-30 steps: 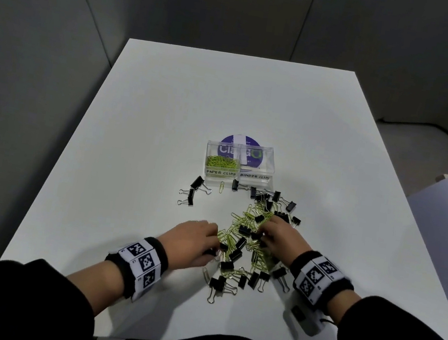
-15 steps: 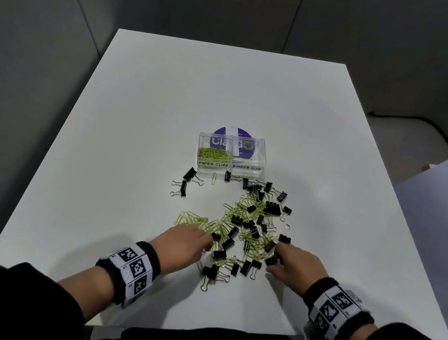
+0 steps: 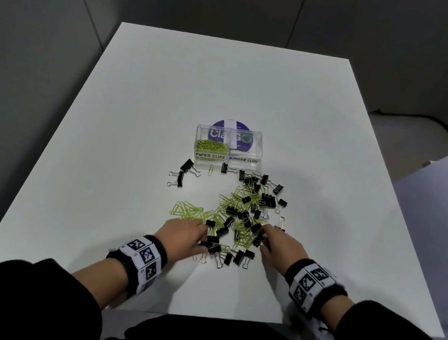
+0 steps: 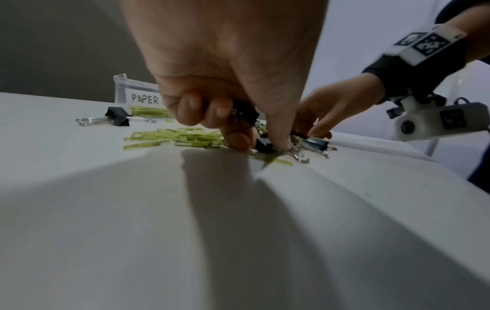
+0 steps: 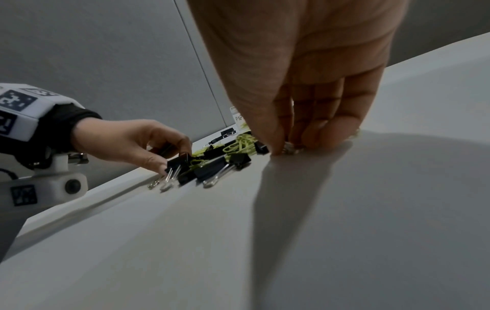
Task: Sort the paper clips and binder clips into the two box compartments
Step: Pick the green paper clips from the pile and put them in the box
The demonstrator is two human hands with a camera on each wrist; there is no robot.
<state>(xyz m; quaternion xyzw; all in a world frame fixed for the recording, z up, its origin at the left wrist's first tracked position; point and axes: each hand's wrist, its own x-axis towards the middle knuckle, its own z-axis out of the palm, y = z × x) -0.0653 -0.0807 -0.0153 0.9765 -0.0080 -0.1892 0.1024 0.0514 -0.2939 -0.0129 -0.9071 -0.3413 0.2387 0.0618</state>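
Grey walls surround a white worktop (image 3: pixel 140 100). From my head view, a clear box (image 3: pixel 227 148) sits mid-worktop: green paper clips fill its left compartment, and the right one looks bare. Nearer me lies a mixed pile of green paper clips (image 3: pixel 185 210) and black binder clips (image 3: pixel 267 199). My left hand (image 3: pixel 185 235) works the pile's left edge; only the left wrist view shows its grip pinching a black binder clip (image 4: pixel 262 143). My right hand (image 3: pixel 281 242) is at the pile's right edge; the right wrist view shows fingertips (image 5: pixel 313 136) narrowed around something silvery, unclear what.
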